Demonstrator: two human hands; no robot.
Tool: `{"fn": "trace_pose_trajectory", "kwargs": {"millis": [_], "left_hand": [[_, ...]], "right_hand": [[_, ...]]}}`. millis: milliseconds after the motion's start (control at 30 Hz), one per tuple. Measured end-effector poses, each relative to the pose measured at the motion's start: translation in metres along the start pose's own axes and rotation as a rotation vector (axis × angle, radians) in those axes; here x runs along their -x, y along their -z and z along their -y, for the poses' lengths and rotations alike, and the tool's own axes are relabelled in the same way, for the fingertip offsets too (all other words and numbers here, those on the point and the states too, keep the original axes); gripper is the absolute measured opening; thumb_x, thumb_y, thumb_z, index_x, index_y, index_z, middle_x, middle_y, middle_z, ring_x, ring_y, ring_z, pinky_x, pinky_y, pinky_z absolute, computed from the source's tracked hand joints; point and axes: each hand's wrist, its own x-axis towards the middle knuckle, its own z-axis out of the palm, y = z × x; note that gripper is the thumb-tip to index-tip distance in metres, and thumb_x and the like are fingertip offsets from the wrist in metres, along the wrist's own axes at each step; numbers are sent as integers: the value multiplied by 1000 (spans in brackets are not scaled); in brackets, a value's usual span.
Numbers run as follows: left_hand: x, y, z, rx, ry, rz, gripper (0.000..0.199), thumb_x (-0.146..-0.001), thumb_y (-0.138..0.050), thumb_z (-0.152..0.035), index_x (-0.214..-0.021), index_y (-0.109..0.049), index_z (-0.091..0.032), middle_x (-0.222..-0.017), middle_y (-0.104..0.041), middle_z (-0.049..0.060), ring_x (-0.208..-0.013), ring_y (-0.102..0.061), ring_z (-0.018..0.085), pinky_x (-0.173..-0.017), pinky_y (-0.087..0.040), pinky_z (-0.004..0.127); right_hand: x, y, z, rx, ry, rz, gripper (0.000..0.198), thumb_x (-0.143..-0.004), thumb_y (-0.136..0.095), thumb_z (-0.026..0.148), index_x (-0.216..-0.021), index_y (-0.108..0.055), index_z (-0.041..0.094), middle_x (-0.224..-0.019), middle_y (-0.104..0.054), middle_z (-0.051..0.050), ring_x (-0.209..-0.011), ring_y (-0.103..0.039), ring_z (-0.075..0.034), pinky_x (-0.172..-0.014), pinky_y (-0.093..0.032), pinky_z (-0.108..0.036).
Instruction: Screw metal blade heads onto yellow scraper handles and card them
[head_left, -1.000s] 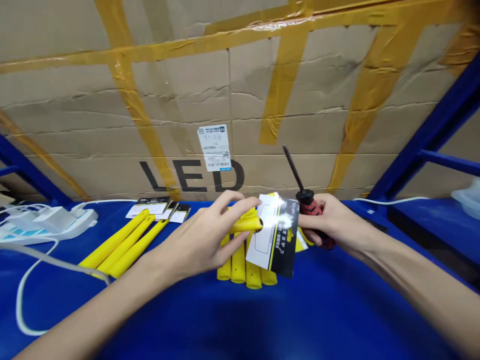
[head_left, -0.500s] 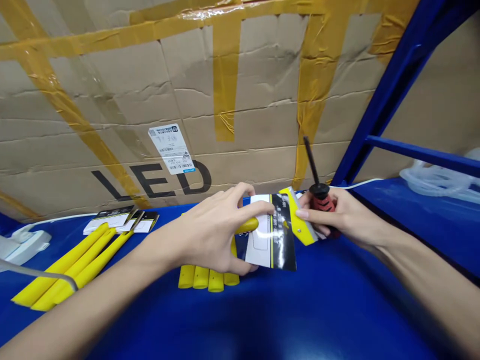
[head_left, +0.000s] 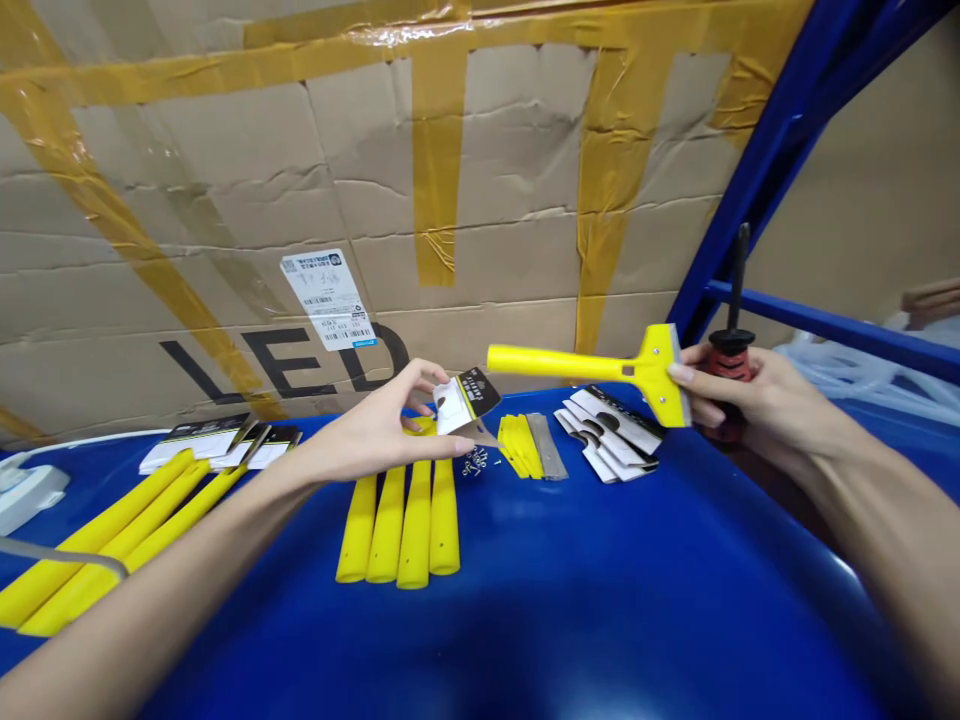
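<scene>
My left hand (head_left: 397, 420) pinches a black-and-white folded card sleeve (head_left: 466, 402) between thumb and fingers. In my right hand (head_left: 765, 405) are a yellow scraper (head_left: 570, 362), gripped at its blade end with its handle pointing left, and a red-and-black screwdriver (head_left: 731, 352), shaft up. The scraper's handle tip is just above and apart from the card sleeve. Below my left hand lie several yellow scraper handles (head_left: 409, 530) side by side. Small screws (head_left: 474, 462), yellow plates (head_left: 519, 445) and grey metal blades (head_left: 547, 447) lie beside them. More card sleeves (head_left: 611, 432) form a pile to the right.
Scrapers with card sleeves (head_left: 135, 535) lie at the left of the blue table (head_left: 525, 630), near a white plastic device (head_left: 34, 500). A large taped cardboard box (head_left: 510, 250) stands behind. A blue metal frame (head_left: 780, 150) rises at the right, with clear plastic wrap behind it.
My hands have moved apart. The scraper, earlier overlapped by the card sleeve, has swung level and moved right with my right hand. The sleeve has moved left and now tilts in my left hand.
</scene>
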Motion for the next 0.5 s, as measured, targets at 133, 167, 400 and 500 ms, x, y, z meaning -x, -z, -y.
{"fn": "trace_pose_trajectory", "kwargs": {"millis": [133, 167, 400, 500], "left_hand": [[-40, -41, -18, -70, -115, -19, 75, -67, -78, -63, -123, -48, -22, -124, -59, 13, -113, -56, 30, -93, -48, 51], [-53, -53, -23, -89, -153, -21, 75, -67, -77, -64, -122, -49, -22, -123, -59, 12, -111, -56, 30, -92, -48, 50], [-107, -118, -35, -251, -252, -23, 60, -76, -67, -66, -114, -56, -21, -127, -56, 16, -121, -53, 36, -98, -46, 54], [-91, -117, -27, -335, -294, -19, 63, -80, -62, -70, -123, -60, -24, -146, -46, 18, -134, -44, 40, -105, -40, 59]], "right_hand": [[0, -6, 7, -116, -14, -79, 36, -68, -89, 36, -85, -60, 23, -46, -50, 4, -45, -40, -10, -43, -24, -27], [0, -7, 8, -120, -9, -102, 37, -67, -90, 35, -84, -59, 22, -46, -49, 4, -45, -39, -10, -43, -24, -28], [-7, -7, 1, -81, 0, -124, 43, -62, -91, 41, -84, -61, 19, -46, -50, 6, -45, -42, -9, -43, -29, -24], [-9, -8, -4, -35, -52, -86, 45, -61, -91, 44, -83, -60, 19, -43, -50, 6, -41, -40, -8, -40, -29, -21]]}}
